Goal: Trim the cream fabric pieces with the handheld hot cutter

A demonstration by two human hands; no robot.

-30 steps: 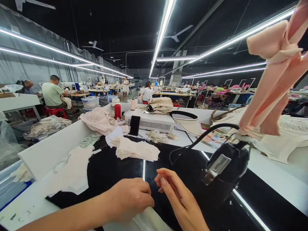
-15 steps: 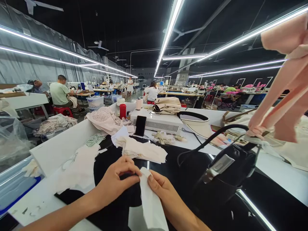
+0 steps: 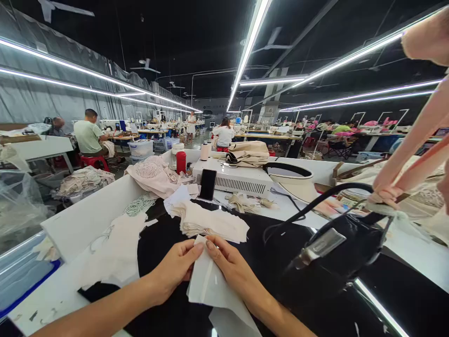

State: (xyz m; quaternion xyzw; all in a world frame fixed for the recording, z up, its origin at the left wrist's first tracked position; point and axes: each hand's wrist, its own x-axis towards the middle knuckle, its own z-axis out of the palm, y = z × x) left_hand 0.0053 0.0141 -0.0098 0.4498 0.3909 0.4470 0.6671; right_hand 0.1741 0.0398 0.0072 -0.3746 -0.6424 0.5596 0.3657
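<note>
A long white strip [image 3: 213, 285] hangs from both hands above the black work surface [image 3: 157, 252]. My left hand [image 3: 177, 269] pinches its upper left edge between thumb and fingers. On the other side of the same top end, my right hand [image 3: 231, 267] is closed with the thumb on the front. Just beyond the fingertips lies a stack of cream fabric pieces [image 3: 213, 221], with a white paper [image 3: 178, 197] at its left end. Flat pale fabric [image 3: 117, 248] lies to the left.
A dark machine head [image 3: 340, 248] with a black cable and pink cloth ties [image 3: 389, 187] stands at right. Behind the stack are a phone [image 3: 208, 184], a vented white box [image 3: 235, 175] and a red bottle [image 3: 181, 162]. People sit farther back.
My left hand has closed its thumb and fingers on the strip's top. The strip has shifted slightly left and spread wider, showing more of its face. The view has turned slightly.
</note>
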